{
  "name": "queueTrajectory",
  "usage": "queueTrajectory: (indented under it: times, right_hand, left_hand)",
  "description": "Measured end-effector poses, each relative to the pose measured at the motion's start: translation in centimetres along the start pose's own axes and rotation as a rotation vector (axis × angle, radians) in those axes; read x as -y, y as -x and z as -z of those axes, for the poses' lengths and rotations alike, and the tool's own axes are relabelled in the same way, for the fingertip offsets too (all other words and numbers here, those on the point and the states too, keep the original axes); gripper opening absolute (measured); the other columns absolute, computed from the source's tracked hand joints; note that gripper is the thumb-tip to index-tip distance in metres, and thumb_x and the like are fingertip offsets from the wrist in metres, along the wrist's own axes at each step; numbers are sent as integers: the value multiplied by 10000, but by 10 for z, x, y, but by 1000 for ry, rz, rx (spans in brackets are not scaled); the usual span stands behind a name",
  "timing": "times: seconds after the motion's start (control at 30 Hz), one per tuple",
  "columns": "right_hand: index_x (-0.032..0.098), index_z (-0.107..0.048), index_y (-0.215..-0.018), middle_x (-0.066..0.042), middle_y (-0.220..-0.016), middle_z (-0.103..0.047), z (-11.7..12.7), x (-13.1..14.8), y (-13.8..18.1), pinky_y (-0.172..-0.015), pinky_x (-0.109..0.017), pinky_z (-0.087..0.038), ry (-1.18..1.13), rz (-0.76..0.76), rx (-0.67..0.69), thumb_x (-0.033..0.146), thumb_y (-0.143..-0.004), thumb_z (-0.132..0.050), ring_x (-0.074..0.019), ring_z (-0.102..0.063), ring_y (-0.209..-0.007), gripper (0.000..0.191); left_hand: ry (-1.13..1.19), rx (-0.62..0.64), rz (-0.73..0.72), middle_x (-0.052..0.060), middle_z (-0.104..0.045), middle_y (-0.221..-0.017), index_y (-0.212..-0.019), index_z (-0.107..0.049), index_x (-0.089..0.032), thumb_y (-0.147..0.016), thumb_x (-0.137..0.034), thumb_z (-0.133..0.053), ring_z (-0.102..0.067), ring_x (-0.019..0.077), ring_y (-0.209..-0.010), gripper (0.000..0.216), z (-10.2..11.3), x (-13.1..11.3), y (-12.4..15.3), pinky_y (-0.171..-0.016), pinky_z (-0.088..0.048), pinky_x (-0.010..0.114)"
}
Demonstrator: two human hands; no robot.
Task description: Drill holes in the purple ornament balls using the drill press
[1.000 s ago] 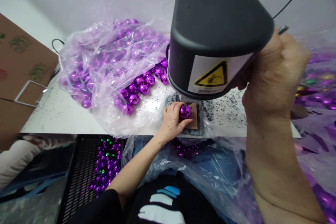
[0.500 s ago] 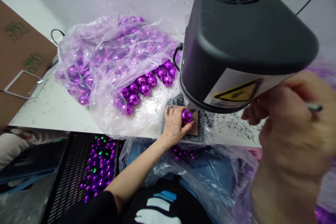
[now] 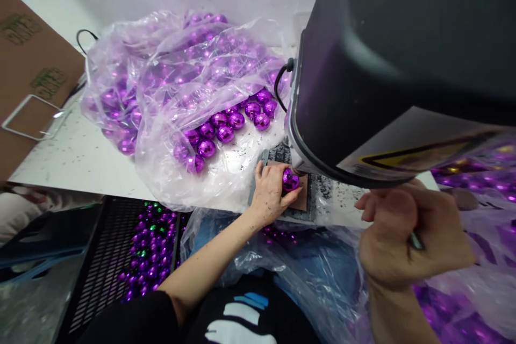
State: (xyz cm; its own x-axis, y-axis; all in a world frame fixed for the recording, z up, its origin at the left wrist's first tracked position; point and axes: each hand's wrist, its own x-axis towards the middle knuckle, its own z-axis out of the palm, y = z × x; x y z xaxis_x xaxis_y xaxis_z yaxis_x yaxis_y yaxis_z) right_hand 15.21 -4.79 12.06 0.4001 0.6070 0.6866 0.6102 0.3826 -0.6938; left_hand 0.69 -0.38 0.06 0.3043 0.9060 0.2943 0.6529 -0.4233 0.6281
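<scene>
My left hand [image 3: 269, 193] is closed on a shiny purple mirror-ball ornament [image 3: 291, 180]. It holds the ball over a brown pad [image 3: 299, 202] on a grey base plate, right at the lower tip of a black machine head [image 3: 387, 64]. Thumb and fingers wrap the ball from its left side. Below the head, at the right, my right hand [image 3: 407, 231] is a fist around a thin metal lever [image 3: 417, 241], whose end pokes out of the grip; the rest of the lever is hidden.
A clear plastic bag [image 3: 161, 161] spills purple balls [image 3: 224, 133] onto the white table [image 3: 80, 166]. A cardboard box [image 3: 32, 64] stands at left. Under the table edge is a black crate [image 3: 97, 263] of purple and green balls. More bagged purple balls [image 3: 475, 312] lie at right.
My right hand has come down and to the left with the lever. The machine head looks larger and further right in view. My left hand keeps its hold on the ball.
</scene>
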Motion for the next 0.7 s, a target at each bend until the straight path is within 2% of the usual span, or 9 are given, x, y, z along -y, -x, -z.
queueTrajectory:
  times: [0.2, 0.37, 0.7]
  right_hand:
    - [153, -444, -527, -11, -528, -463, 1, -10, 5, -495, -274, -379, -20, 102, 11, 290, -861, -553, -106, -498, -515, 378]
    - [150, -497, -562, -12, -524, -441, -2, -18, 6, -489, -256, -364, -29, 125, 35, 321, -881, -531, -103, -505, -530, 363]
    - [164, -624, -702, -22, -564, -498, -8, -31, 15, -521, -257, -415, -47, 187, -47, 331, -883, -531, -126, -569, -595, 264]
  left_hand:
    - [50, 13, 13, 93, -664, -1135, -1185, -564, -219, -881, -356, -666, -580, 294, -1149, 349, -2, 2, 0, -1118, -358, 550]
    - [75, 24, 34, 101, -657, -1169, -1184, -567, -218, -883, -364, -658, -571, 298, -1176, 348, -3, 1, 1, -1119, -361, 562]
    - [95, 25, 44, 98, -662, -1171, -1182, -574, -227, -874, -375, -666, -577, 299, -1168, 355, -3, 2, 1, -1122, -370, 556]
